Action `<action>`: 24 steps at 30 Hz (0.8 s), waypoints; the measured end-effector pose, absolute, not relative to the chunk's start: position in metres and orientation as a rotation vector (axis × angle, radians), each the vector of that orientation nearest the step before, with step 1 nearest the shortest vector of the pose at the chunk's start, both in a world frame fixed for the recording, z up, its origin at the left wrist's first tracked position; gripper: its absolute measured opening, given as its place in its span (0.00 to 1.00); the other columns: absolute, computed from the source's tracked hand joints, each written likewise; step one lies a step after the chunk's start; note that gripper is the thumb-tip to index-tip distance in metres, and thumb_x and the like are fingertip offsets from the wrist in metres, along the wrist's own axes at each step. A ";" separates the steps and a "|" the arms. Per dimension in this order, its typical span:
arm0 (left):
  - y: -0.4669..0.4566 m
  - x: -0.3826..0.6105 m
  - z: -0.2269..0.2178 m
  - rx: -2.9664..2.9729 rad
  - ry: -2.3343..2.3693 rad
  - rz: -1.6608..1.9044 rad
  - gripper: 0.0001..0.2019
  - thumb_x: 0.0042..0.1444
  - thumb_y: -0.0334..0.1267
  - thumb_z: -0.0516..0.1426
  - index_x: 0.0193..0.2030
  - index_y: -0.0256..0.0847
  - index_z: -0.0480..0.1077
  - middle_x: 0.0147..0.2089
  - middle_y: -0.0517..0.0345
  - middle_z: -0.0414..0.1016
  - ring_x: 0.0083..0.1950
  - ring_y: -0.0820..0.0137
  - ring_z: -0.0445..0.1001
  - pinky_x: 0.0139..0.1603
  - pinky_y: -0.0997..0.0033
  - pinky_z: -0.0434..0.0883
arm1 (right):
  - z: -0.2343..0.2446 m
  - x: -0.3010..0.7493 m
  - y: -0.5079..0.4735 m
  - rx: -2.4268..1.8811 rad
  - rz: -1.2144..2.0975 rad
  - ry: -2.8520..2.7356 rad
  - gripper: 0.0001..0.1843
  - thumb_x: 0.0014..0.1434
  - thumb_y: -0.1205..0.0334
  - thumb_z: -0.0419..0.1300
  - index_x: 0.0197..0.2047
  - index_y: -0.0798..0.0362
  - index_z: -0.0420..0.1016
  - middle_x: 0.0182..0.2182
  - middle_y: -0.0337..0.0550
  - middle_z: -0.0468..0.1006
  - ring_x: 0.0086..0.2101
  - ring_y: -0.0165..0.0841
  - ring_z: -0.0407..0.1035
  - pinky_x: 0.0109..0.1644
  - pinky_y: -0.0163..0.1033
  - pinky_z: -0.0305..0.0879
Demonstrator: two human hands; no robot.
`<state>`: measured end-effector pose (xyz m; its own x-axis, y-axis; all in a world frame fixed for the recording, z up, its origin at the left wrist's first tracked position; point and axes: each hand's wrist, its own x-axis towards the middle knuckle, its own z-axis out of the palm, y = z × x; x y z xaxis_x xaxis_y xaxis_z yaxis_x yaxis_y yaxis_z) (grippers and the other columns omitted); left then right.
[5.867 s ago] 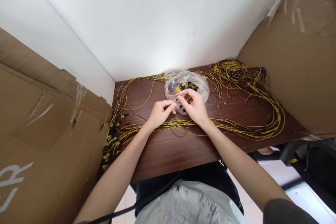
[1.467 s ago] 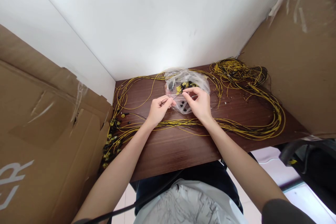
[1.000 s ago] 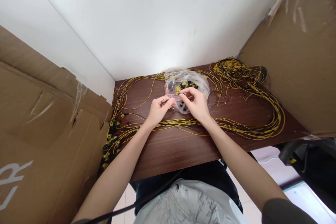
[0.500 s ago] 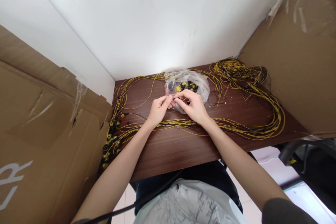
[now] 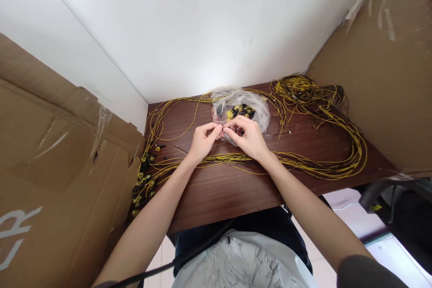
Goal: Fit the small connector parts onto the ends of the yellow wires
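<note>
My left hand (image 5: 205,141) and my right hand (image 5: 248,136) meet at the fingertips over the middle of the table, both closed in a pinch. Between them runs a thin black wire (image 5: 222,125), with a small curve of it showing at the left thumb; its ends are hidden by the fingers. Just behind the hands lies a clear plastic bag (image 5: 261,107) holding several small black and yellow parts (image 5: 241,110). Under my wrists, a bundle of yellow and black wires (image 5: 232,158) stretches across the brown table (image 5: 222,193).
More wires lie in a tangled coil (image 5: 297,87) at the back right. Several black and yellow connectors (image 5: 143,182) are heaped at the left edge. Cardboard sheets (image 5: 60,157) flank the table, and a white wall (image 5: 202,31) rises behind it. A white bag (image 5: 243,261) is at my lap.
My fingertips have shifted slightly; the dark piece between them now shows as a thin curve. A thin dark wire right of the plastic bag has moved a little.
</note>
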<state>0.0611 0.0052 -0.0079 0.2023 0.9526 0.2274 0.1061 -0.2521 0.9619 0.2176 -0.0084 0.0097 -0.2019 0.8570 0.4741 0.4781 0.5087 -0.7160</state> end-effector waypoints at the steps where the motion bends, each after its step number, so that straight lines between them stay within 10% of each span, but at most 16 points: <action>1: 0.005 0.061 -0.007 1.566 1.041 1.170 0.14 0.54 0.44 0.56 0.24 0.36 0.71 0.24 0.58 0.72 0.26 0.75 0.67 0.31 0.75 0.67 | 0.010 0.218 -0.008 -1.124 0.518 -1.839 0.07 0.57 0.62 0.57 0.33 0.53 0.76 0.27 0.40 0.72 0.28 0.29 0.65 0.32 0.35 0.60; 24: 0.003 0.062 -0.007 1.565 1.063 1.106 0.12 0.52 0.41 0.57 0.24 0.35 0.73 0.23 0.57 0.74 0.26 0.73 0.71 0.32 0.73 0.68 | 0.006 0.224 -0.002 -1.270 0.406 -1.533 0.07 0.55 0.63 0.58 0.31 0.55 0.76 0.30 0.43 0.76 0.27 0.30 0.67 0.32 0.37 0.64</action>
<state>0.0615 0.0032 -0.0071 0.2255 0.9583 0.1756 0.1372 -0.2097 0.9681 0.2236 -0.0025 0.0058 0.1198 0.8603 0.4955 0.5027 0.3779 -0.7775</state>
